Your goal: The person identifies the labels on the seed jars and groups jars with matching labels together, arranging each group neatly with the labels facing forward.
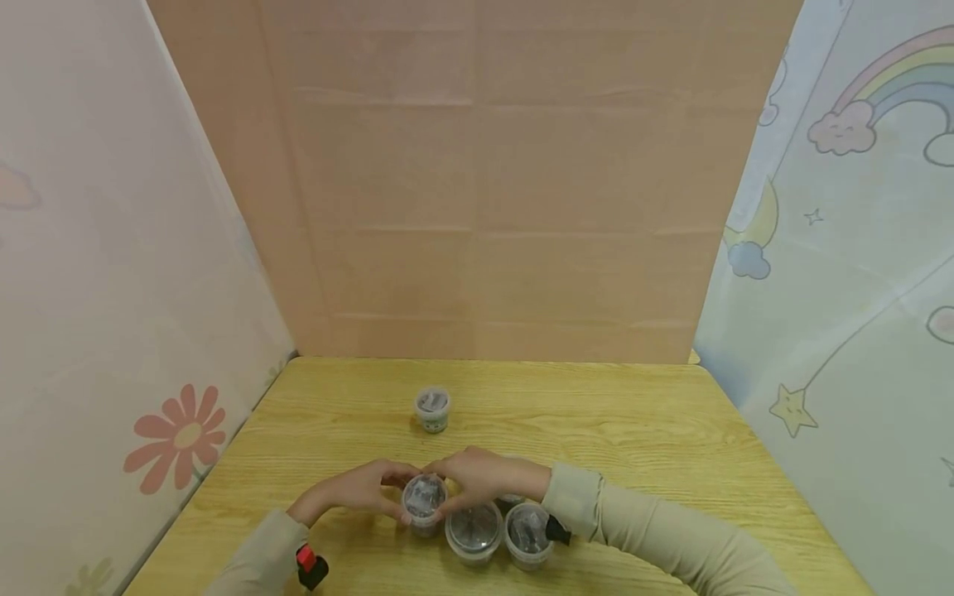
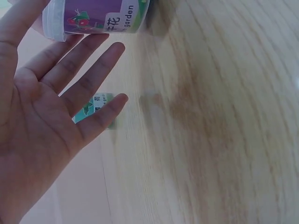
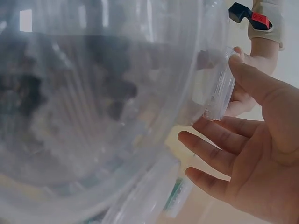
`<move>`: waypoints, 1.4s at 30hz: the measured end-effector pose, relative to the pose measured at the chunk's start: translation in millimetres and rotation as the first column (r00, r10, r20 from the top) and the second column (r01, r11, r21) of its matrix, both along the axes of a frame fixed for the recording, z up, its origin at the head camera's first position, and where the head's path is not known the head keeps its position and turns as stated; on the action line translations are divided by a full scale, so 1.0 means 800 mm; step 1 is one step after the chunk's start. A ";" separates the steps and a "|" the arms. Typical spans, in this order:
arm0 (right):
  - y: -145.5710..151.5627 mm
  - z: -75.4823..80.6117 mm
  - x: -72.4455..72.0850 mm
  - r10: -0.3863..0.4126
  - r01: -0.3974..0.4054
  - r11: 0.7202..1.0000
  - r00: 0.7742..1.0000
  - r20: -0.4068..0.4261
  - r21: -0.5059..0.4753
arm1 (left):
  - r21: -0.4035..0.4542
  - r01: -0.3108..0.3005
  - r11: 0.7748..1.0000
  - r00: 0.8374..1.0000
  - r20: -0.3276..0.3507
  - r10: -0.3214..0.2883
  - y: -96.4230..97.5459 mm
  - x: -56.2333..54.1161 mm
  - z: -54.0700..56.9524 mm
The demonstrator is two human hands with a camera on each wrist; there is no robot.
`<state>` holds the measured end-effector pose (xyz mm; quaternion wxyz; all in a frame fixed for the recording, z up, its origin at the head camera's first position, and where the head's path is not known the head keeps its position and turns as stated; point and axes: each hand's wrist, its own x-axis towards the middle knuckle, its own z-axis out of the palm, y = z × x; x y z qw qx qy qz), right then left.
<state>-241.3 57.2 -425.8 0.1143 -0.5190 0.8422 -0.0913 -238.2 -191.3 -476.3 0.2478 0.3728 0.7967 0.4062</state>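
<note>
Between my two hands is a small purple jar with a clear lid; its purple side and printed label face the left wrist view. My left hand grips it from the left, thumb at the near side and fingers behind. From the right, my right hand pinches the same jar's lid between thumb and fingertips; its lower fingers are spread. Right beside it stands a wider clear-lidded jar, with another jar to its right. A further jar is partly hidden under my right wrist.
A small green-labelled jar stands alone farther back on the wooden table. A tan panel rises at the table's far edge, with printed white sheets along both sides. A large clear lid fills much of the right wrist view.
</note>
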 end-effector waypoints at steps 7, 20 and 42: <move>0.005 0.007 -0.004 -0.026 0.027 0.999 0.999 0.028 -0.020 | 0.014 -0.039 0.999 0.999 0.025 0.039 -0.001 -0.004 0.003; 0.013 0.005 -0.010 -0.008 0.023 0.992 0.993 0.121 -0.125 | 0.073 -0.040 0.997 0.997 0.070 0.035 -0.001 -0.004 0.008; 0.023 0.003 -0.017 0.044 0.027 0.960 0.969 0.244 -0.278 | 0.163 0.000 0.987 0.997 0.073 -0.012 -0.001 -0.008 0.016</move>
